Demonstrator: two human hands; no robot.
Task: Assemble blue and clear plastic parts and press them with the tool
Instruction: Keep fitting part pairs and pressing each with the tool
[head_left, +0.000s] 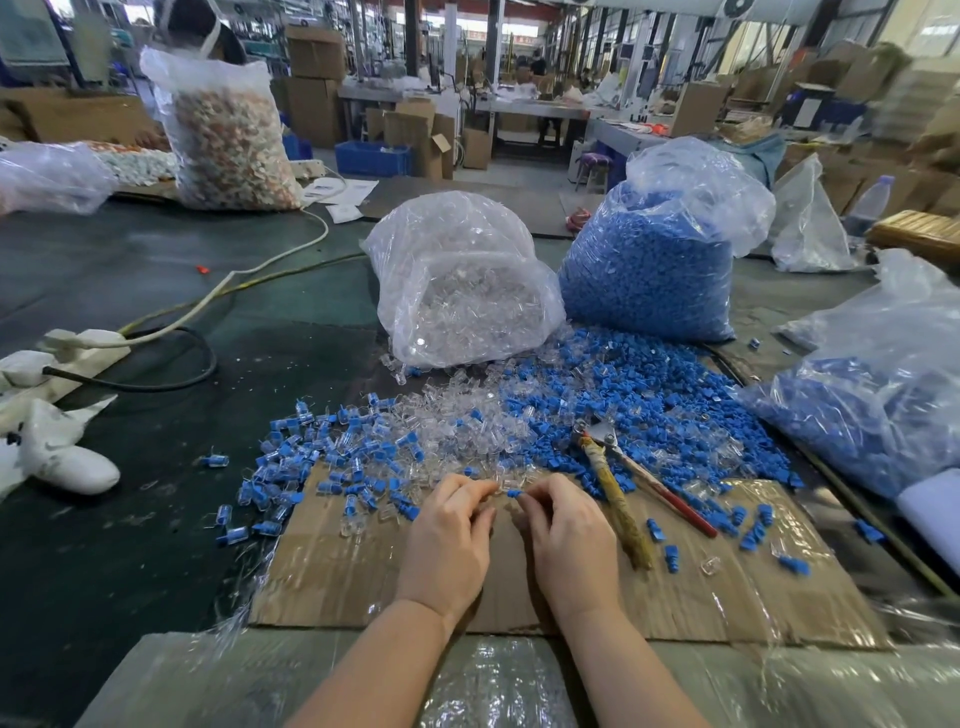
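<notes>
Joining two small parts over a cardboard sheet (519, 587), a person's left hand (451, 540) pinches a clear plastic piece (503, 487) while the right hand (569, 535) pinches a blue plastic piece (515, 493) against it, fingertips of both curled close and the two parts touching at the centre of the bench. At 12 o'clock from the hands lies a loose heap of clear parts (457, 415), with a spread of blue parts (639, 410) toward 1 o'clock; finished blue-and-clear units (311, 457) are scattered around 10 o'clock. The pressing tool (618, 493), a pair of worn pliers, rests untouched just beside the right hand at 2 o'clock, its head lying on the blue parts. Bags of clear stock (462, 280) and blue stock (654, 265) stand farther back at 12 and 1 o'clock. By the look of it, the step in hand is seating the blue piece squarely in the clear one; a straight, fully bottomed fit should matter before the tool is taken up, since a tilted insert would likely jam or crack under pressure.
</notes>
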